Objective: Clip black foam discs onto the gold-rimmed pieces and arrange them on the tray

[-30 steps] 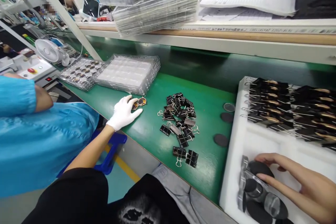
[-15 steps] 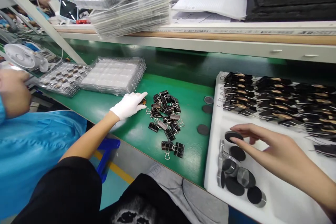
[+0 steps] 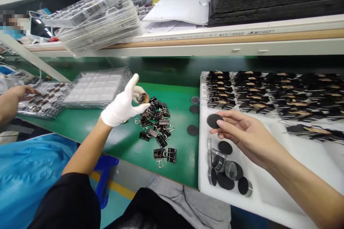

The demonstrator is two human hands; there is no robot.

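My left hand, in a white glove, pinches a small round part with an amber and dark face between thumb and fingers. It is above the left edge of a pile of black binder clips on the green bench. My bare right hand grips a black disc by its edge, over the left side of a white foam tray. Below it in the tray lie several loose black discs and clear round pieces, some leaning on each other.
Rows of binder clips clamped on parts fill the tray's far side. Loose discs lie left of the tray. Stacked clear trays stand at the left, near a co-worker's hand. A shelf edge spans the back.
My left hand has lifted the round part off the bench. My right hand has raised and tilted the black disc. The view has turned right, and the co-worker's hand has reached over the parts tray.
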